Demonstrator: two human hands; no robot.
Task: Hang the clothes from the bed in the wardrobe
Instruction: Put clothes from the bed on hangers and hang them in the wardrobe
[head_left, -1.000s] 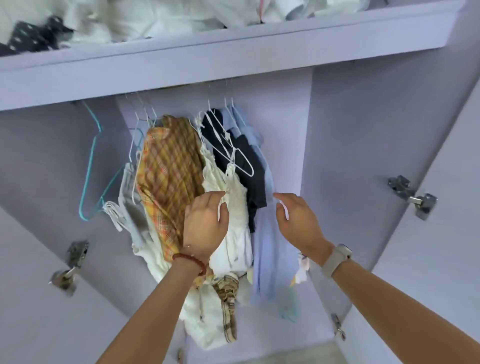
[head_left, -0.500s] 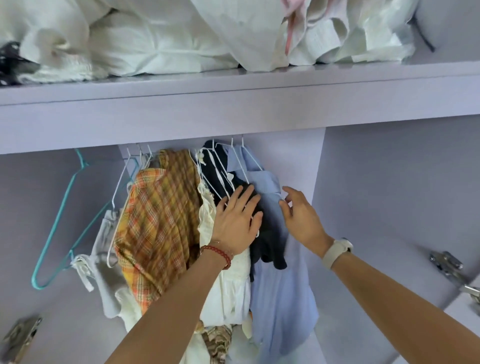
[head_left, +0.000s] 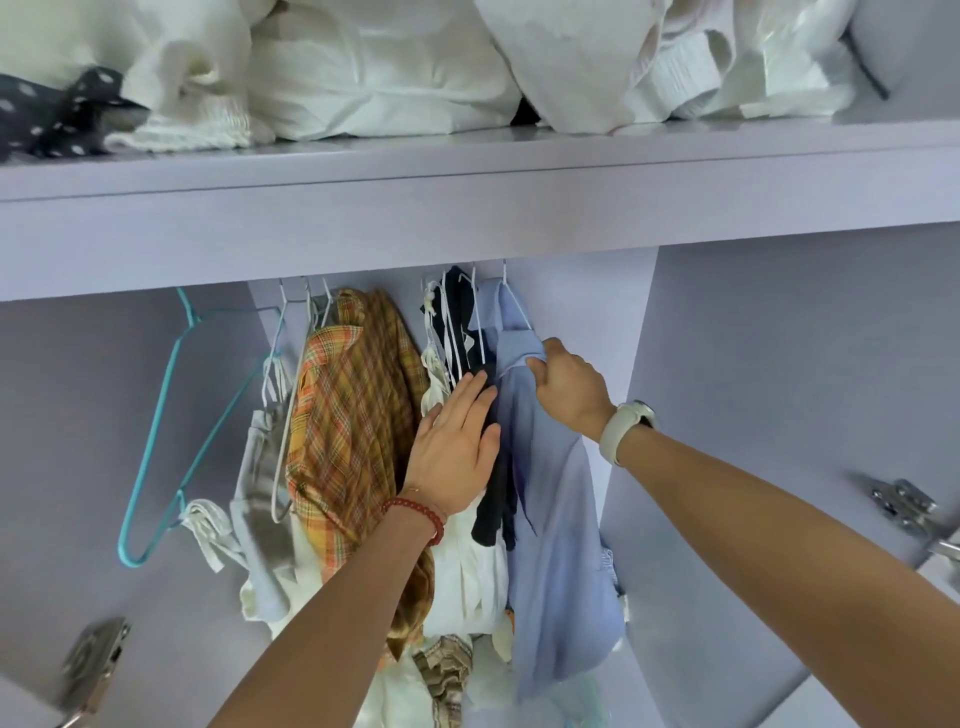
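Several garments hang on white wire hangers under the lilac wardrobe shelf (head_left: 467, 208). From left to right they are an orange plaid shirt (head_left: 353, 415), a white top (head_left: 467, 577), a dark navy garment (head_left: 493, 499) and a light blue shirt (head_left: 556, 519). My left hand (head_left: 454, 447) lies flat with straight fingers against the white and navy garments, pressing them leftward. My right hand (head_left: 566, 384) grips the blue shirt's shoulder near its collar, fingers curled into the cloth. The hanging rail is hidden behind the shelf front.
An empty teal hanger (head_left: 171, 415) hangs at the far left, beside pale garments on white hangers (head_left: 265, 467). White bedding and clothes (head_left: 389, 67) are piled on the top shelf. Door hinges show at left (head_left: 93, 660) and right (head_left: 904, 506). A wardrobe side panel (head_left: 779, 415) stands right.
The view tilted up, showing more of the top shelf. My left hand slid up onto the navy garment. My right hand moved up and closed on the blue shirt's shoulder.
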